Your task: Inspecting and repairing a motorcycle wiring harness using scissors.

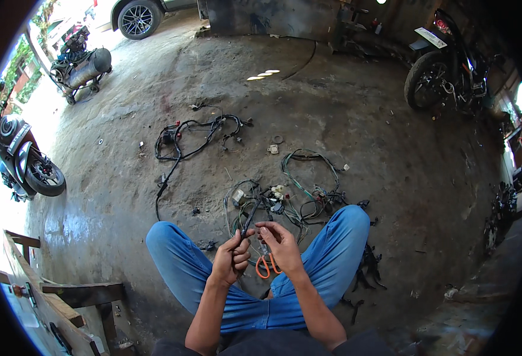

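Observation:
My left hand (231,261) is closed around a black taped wiring harness (249,218), which runs from my fist up into a tangle of wires. Close beside it, my right hand (281,248) has its thumb and fingertips pinched near the harness; whatever they grip is too small to make out. Orange-handled scissors (258,268) show just below my right hand, and I cannot tell whether they hang from it or lie on the ground. White connectors (238,197) and green wires (294,185) spread over the floor between my knees.
A second black harness (181,127) lies farther off to the left. Black scraps (369,267) are scattered by my right knee. A wooden frame (83,293) stands at the lower left. Motorcycles (44,175), an air compressor (89,68) and a car wheel (138,19) are around the edges.

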A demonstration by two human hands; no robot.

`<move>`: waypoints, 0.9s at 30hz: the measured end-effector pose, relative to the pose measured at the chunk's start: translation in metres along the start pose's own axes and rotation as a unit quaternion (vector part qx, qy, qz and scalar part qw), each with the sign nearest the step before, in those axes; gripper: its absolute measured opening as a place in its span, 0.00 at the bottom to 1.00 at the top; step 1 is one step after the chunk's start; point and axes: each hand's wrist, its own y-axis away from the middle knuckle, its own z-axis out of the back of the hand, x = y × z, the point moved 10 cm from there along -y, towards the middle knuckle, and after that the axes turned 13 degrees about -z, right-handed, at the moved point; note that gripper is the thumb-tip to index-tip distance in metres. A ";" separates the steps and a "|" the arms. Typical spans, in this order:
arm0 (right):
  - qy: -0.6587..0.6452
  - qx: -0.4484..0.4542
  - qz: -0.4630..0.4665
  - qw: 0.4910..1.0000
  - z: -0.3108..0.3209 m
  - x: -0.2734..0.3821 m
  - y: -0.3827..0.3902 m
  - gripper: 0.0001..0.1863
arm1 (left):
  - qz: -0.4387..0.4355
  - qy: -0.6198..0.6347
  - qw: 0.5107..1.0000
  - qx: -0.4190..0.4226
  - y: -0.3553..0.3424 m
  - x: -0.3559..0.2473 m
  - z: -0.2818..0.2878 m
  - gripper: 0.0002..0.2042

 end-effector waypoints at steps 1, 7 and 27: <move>0.000 -0.001 0.000 1.000 -0.001 0.000 -0.001 0.13 | 0.015 0.028 0.999 0.007 0.000 0.003 0.000 0.21; 0.066 -0.157 -0.024 0.985 0.047 -0.044 -0.037 0.18 | 0.025 -0.014 0.999 0.020 0.008 0.005 -0.009 0.22; 0.585 -0.068 -0.309 0.747 0.026 -0.249 -0.070 0.29 | -0.111 -0.218 0.962 -0.123 -0.025 -0.024 0.047 0.15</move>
